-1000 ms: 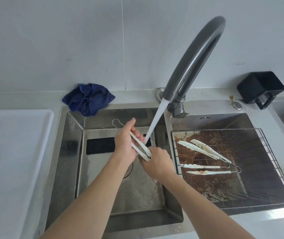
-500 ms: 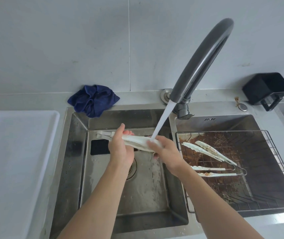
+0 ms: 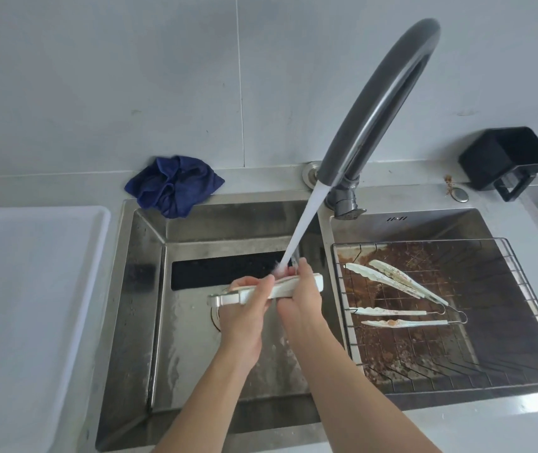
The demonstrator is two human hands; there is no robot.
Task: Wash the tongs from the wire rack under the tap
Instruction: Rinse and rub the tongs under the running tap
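Both hands hold one pair of white tongs (image 3: pixel 280 289) level over the left sink basin (image 3: pixel 195 361). My left hand (image 3: pixel 244 313) grips the hinge end at the left. My right hand (image 3: pixel 300 302) is closed around the blade end at the right. Water from the dark curved tap (image 3: pixel 378 103) falls in a slanted stream (image 3: pixel 303 230) onto the tongs between my hands. Two more dirty pairs of tongs lie on the wire rack (image 3: pixel 522 289) over the right basin: one angled pair (image 3: pixel 395 282) and one flatter pair (image 3: pixel 404 317).
A white tray (image 3: pixel 29 299) sits on the counter left of the sink. A crumpled blue cloth (image 3: pixel 174 184) lies behind the left basin. A black holder (image 3: pixel 507 160) stands at the back right. The right basin under the rack is brown with grime.
The tongs have turned from slanted to level under the stream. My right hand has slid along them toward the blade end. The view has shifted slightly.
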